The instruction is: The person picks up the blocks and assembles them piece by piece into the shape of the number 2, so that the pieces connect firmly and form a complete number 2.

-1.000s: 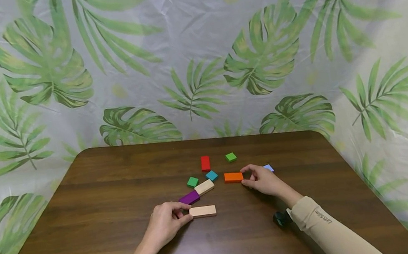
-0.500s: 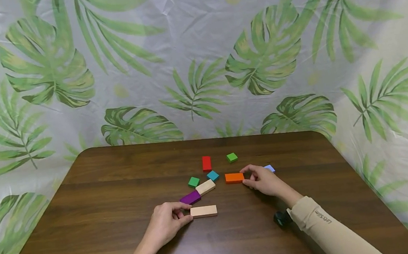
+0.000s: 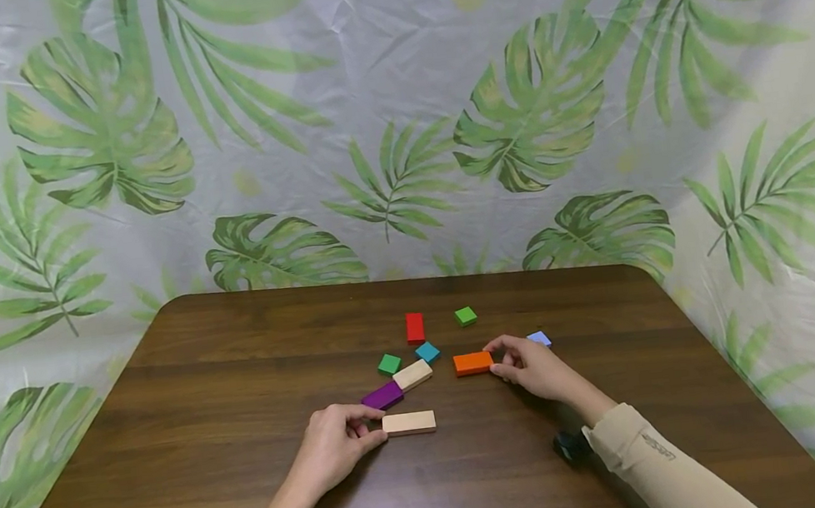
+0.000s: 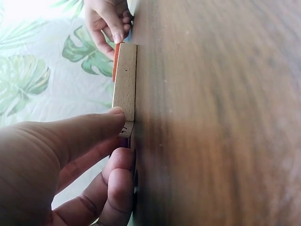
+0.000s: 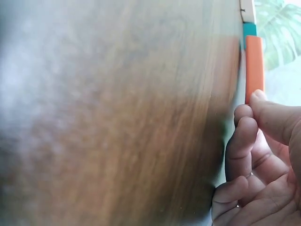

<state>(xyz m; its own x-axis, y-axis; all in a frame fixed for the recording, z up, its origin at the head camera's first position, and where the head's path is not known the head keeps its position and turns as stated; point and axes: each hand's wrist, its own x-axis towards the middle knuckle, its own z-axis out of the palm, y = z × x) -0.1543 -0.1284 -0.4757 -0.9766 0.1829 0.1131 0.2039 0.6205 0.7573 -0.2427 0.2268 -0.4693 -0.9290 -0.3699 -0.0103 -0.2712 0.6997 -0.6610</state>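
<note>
My left hand [image 3: 339,446] pinches the left end of a plain wooden block [image 3: 408,424] between thumb and fingers; the block lies flat on the table. In the left wrist view the thumb presses on the block's near long side [image 4: 126,82]. Further right, my right hand [image 3: 533,365] pinches the right end of an orange block [image 3: 473,364]. The right wrist view shows the orange block [image 5: 254,68] with a thin pale gap between it and the table surface. Beyond the wooden block, a purple block [image 3: 382,397] and a cream block [image 3: 412,376] lie end to end at a slant.
Small green [image 3: 389,364] and teal [image 3: 428,353] blocks lie behind the cream one. A red block [image 3: 415,328] and a light green block [image 3: 466,316] are farther back. A light blue block [image 3: 540,339] is partly hidden behind the right hand. A leaf-patterned cloth [image 3: 390,105] hangs behind the table [image 3: 173,448].
My right hand has drawn the orange block slightly toward me in the last half second. The left hand and its wooden block have stayed put, while the head view has shifted a little.
</note>
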